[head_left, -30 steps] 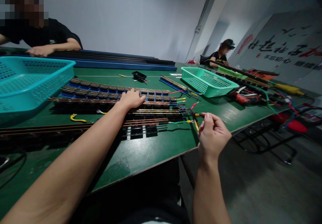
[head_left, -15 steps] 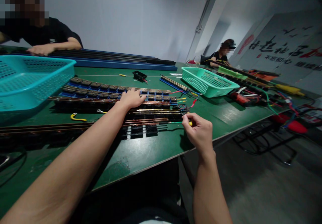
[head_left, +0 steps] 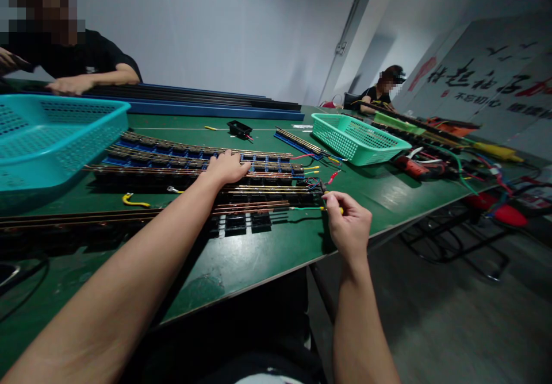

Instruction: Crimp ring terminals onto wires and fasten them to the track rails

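My left hand (head_left: 228, 168) lies with its fingers spread across the copper-coloured rods of several conductor rail pieces (head_left: 276, 167) with blue and black supports, pressing on them from above. Beyond their right ends my right hand (head_left: 350, 218) is closed in a pinch. Something yellow (head_left: 340, 210) shows between its fingers, and a small dark tip sticks out above the thumb; the rest is hidden by the hand. A green wire (head_left: 306, 208) runs from the nearest rail up to these fingers. Beside them lie thin coloured wires (head_left: 314, 184) and a red-sleeved wire end (head_left: 333, 177).
A blue basket (head_left: 64, 160) stands at left, a green basket (head_left: 362, 157) at right. Yellow wire with a lug (head_left: 134, 201), a black tray (head_left: 239, 128) and a red tool (head_left: 418, 167) lie on the green table (head_left: 259, 257). Two people sit across and farther along.
My right hand has shifted a little to the right, with the yellow thing in its fingers, uncovering more green wire. My left hand stays put.
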Demonstrator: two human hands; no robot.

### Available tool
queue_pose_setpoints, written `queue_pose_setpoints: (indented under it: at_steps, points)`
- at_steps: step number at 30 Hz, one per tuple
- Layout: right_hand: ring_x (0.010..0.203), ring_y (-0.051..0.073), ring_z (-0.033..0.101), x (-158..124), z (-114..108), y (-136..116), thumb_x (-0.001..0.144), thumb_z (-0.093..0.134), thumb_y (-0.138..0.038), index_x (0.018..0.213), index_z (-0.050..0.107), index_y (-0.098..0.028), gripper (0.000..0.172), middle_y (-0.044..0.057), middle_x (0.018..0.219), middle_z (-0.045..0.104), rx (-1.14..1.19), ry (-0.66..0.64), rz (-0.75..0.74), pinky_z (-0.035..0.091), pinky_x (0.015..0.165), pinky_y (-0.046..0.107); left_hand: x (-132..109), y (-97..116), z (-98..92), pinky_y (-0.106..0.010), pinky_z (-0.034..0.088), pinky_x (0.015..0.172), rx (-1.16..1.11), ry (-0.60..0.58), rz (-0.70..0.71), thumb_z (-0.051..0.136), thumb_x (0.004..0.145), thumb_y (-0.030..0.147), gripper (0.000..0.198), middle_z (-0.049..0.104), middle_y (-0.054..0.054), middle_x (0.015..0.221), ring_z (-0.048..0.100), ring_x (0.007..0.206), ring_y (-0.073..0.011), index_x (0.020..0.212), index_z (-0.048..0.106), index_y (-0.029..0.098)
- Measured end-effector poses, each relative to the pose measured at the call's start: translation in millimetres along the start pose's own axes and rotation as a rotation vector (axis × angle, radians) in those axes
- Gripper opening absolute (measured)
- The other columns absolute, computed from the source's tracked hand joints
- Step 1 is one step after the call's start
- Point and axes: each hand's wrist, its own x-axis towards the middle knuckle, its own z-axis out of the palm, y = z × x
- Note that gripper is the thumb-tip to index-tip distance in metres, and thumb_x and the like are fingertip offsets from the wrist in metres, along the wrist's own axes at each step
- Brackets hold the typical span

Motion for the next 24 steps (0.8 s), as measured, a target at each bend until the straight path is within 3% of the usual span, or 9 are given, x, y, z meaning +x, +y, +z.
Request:
queue_pose_setpoints:
  at_steps: [4, 7, 12, 15, 20, 24]
  points:
    - [0.032, 0.005, 0.029, 2.3, 4.4, -0.7, 0.078, 0.058, -0.041, 0.079, 0.064, -0.014, 0.028, -0.009, 0.041, 0.037, 0.319, 0.153, 0.231, 0.022, 0.033, 0.019, -0.5, 0.6, -0.9, -0.049, 0.037, 0.096, 0.003, -0.008, -0.006, 0.021, 0.087, 0.056, 0.065, 0.046, -0.019, 0.134, 0.047, 0.120, -0.0338, 0.129, 0.051, 0.016]
    - [0.028, 0.003, 0.022, 5.9, 3.6, -5.1, 0.076, 0.061, -0.040, 0.075, 0.059, -0.015, 0.025, -0.012, 0.037, 0.028, 0.497, 0.202, 0.323, 0.018, 0.029, 0.017, -0.5, 0.5, -0.7, -0.049, 0.037, 0.096, 0.004, -0.009, -0.007, 0.021, 0.087, 0.057, 0.066, 0.046, -0.018, 0.135, 0.046, 0.120, -0.0340, 0.129, 0.052, 0.016]
    - [0.030, 0.002, 0.020, 9.5, -1.2, -7.3, 0.075, 0.062, -0.040, 0.075, 0.054, -0.018, 0.023, -0.013, 0.042, 0.030, 0.619, 0.234, 0.392, 0.017, 0.027, 0.014, 0.5, -0.2, 0.7, -0.049, 0.037, 0.095, 0.001, 0.002, 0.000, 0.021, 0.087, 0.056, 0.066, 0.046, -0.019, 0.135, 0.047, 0.119, -0.0348, 0.129, 0.052, 0.015]
    - [0.031, 0.002, 0.025, 5.7, -0.4, -9.2, 0.076, 0.062, -0.042, 0.078, 0.057, -0.017, 0.026, -0.011, 0.045, 0.036, 0.550, 0.250, 0.340, 0.019, 0.028, 0.016, 1.0, -0.7, 1.3, -0.049, 0.037, 0.095, 0.004, 0.004, -0.002, 0.022, 0.087, 0.055, 0.066, 0.047, -0.019, 0.134, 0.048, 0.118, -0.0349, 0.130, 0.051, 0.015]
    - [0.040, 0.004, 0.037, -12.6, -1.7, -31.7, 0.077, 0.064, -0.039, 0.081, 0.067, -0.014, 0.025, -0.005, 0.052, 0.046, 0.195, 0.301, 0.076, 0.027, 0.037, 0.019, 1.1, -1.4, 1.6, -0.048, 0.038, 0.095, -0.004, 0.009, 0.011, 0.021, 0.087, 0.056, 0.067, 0.047, -0.020, 0.133, 0.048, 0.118, -0.0342, 0.129, 0.052, 0.014]
    - [0.037, 0.005, 0.034, -28.7, -15.3, -59.3, 0.078, 0.064, -0.037, 0.081, 0.067, -0.016, 0.022, -0.006, 0.048, 0.042, 0.306, 0.310, 0.112, 0.024, 0.034, 0.019, 1.5, -1.2, 1.1, -0.048, 0.037, 0.095, -0.008, 0.001, 0.003, 0.022, 0.087, 0.057, 0.067, 0.046, -0.019, 0.134, 0.047, 0.119, -0.0343, 0.128, 0.053, 0.015]
